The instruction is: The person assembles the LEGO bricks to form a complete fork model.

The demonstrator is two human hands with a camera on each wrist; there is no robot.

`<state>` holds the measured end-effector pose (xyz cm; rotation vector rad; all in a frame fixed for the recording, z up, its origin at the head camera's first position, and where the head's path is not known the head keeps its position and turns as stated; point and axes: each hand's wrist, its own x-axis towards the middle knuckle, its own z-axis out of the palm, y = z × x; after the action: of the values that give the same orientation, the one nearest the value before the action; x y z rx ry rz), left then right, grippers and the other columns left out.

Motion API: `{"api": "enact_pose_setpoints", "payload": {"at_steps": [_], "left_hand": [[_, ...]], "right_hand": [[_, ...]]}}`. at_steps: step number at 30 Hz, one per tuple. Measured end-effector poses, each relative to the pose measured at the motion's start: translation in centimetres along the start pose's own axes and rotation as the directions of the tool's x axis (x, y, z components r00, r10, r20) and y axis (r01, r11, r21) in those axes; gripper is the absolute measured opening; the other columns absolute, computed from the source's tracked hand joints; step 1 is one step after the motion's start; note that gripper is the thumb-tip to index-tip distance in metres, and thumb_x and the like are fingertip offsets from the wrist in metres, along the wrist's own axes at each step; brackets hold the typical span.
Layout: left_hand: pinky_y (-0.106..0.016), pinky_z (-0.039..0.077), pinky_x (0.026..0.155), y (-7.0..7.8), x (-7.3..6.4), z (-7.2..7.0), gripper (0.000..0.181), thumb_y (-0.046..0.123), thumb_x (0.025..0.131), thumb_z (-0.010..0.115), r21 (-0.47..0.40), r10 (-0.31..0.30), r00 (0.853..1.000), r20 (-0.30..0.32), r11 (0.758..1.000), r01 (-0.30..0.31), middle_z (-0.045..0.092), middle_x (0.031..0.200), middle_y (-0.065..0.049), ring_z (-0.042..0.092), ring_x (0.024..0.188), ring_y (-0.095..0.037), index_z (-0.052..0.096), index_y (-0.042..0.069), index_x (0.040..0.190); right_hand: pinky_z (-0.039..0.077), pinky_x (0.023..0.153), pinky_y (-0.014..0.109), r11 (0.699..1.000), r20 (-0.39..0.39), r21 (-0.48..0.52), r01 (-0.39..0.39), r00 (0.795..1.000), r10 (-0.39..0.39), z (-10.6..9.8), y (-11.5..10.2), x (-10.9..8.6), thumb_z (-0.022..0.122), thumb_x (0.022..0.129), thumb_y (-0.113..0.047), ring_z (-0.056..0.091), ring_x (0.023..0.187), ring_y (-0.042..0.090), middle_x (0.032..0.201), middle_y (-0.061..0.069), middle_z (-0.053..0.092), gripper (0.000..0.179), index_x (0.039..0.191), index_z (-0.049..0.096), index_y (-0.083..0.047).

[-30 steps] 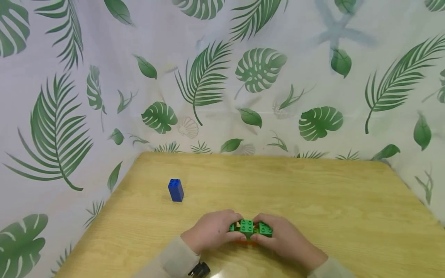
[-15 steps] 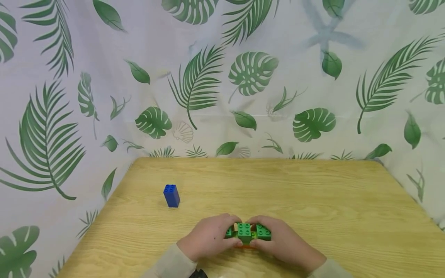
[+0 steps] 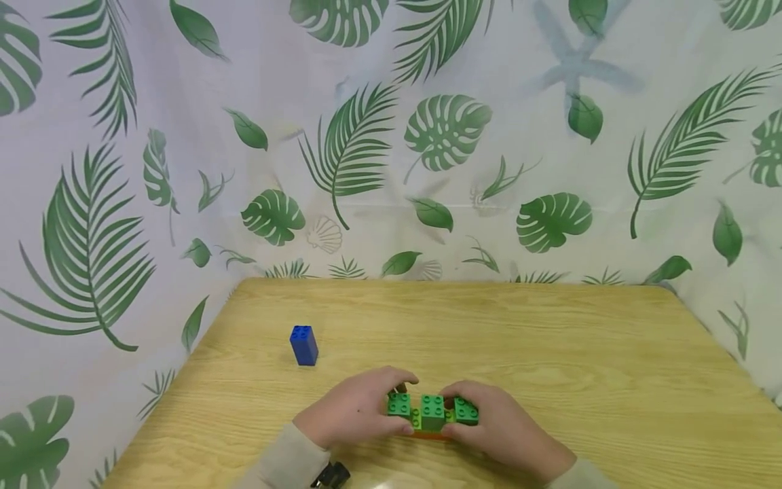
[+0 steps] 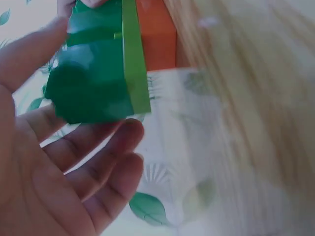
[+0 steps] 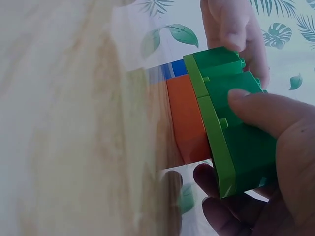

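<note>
A built block stack stands on the table in front of me: three green bricks (image 3: pixel 432 411) in a row on light-green plates (image 5: pixel 216 142), over an orange brick (image 5: pixel 187 118). My right hand (image 3: pixel 497 424) holds the stack's right end, thumb on the near side and fingers round the far side. My left hand (image 3: pixel 351 407) is spread loosely about the left green brick (image 4: pixel 93 78), its index finger lifted off and the thumb close to the near side. In the left wrist view the other fingers are relaxed below the brick's end.
A tall blue brick (image 3: pixel 304 345) stands apart on the wooden table (image 3: pixel 550 339), further back on the left. Behind the table hangs a white leaf-patterned cloth (image 3: pixel 366 244). A small black object (image 3: pixel 332 474) is at the left sleeve.
My left hand has loosened and drawn a little to the left, baring the left green brick. The right hand keeps its hold. The head view has shifted slightly.
</note>
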<state>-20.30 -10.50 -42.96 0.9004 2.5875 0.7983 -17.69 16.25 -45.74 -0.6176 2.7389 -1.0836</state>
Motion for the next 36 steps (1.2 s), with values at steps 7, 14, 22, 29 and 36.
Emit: {"api": "enact_pose_setpoints", "payload": {"at_steps": [7,14,22,29,36], "left_hand": [[-0.045,0.045,0.104,-1.7,-1.7,-1.7,0.066,0.056,0.093,0.067,-0.038,-0.007,0.997,-0.083,0.999,0.004,0.055,0.140,0.005,0.052,0.129,-0.016,0.050,0.025,0.148],[-0.048,0.044,0.104,-3.3,-3.1,-3.6,0.065,0.051,0.096,0.067,-0.048,-0.040,0.978,-0.207,0.998,0.030,0.051,0.145,0.003,0.050,0.132,-0.024,0.048,0.021,0.150],[-0.042,0.050,0.094,-4.8,-4.4,-4.8,0.062,0.042,0.095,0.071,0.007,-0.066,0.932,-0.357,0.997,0.073,0.049,0.144,0.001,0.052,0.124,-0.022,0.048,0.018,0.148],[-0.052,0.047,0.100,-6.2,-5.4,-6.3,0.061,0.035,0.096,0.072,0.098,-0.063,0.888,-0.455,0.988,0.120,0.045,0.149,-0.008,0.043,0.134,-0.030,0.047,0.016,0.148],[-0.057,0.042,0.103,-7.8,-5.6,-7.1,0.063,0.030,0.098,0.070,0.036,-0.150,0.869,-0.471,0.981,0.189,0.040,0.151,-0.015,0.039,0.136,-0.037,0.042,0.010,0.151]], "right_hand": [[0.051,0.089,0.045,0.999,-0.021,0.003,0.039,0.999,-0.039,0.3,-0.1,-0.2,0.076,0.085,-0.055,0.061,0.105,0.010,0.119,-0.015,0.066,0.049,0.127,0.068,-0.030],[0.051,0.087,0.042,0.999,-0.006,0.036,0.007,1.000,-0.007,0.5,-0.2,-0.1,0.074,0.087,-0.055,0.059,0.103,0.012,0.122,-0.013,0.064,0.043,0.123,0.067,-0.034],[0.051,0.088,0.041,0.999,0.011,0.042,0.001,1.000,-0.002,0.4,-0.1,-0.1,0.074,0.087,-0.056,0.059,0.105,0.011,0.125,-0.013,0.064,0.044,0.125,0.067,-0.033],[0.051,0.087,0.041,0.999,0.016,0.052,0.004,1.000,-0.005,0.4,0.0,-0.1,0.073,0.087,-0.055,0.058,0.103,0.012,0.123,-0.013,0.063,0.044,0.125,0.066,-0.033],[0.050,0.089,0.043,0.999,0.009,0.037,0.009,1.000,-0.010,0.4,0.1,-0.2,0.073,0.088,-0.056,0.058,0.105,0.011,0.123,-0.014,0.063,0.044,0.124,0.066,-0.033]]}}
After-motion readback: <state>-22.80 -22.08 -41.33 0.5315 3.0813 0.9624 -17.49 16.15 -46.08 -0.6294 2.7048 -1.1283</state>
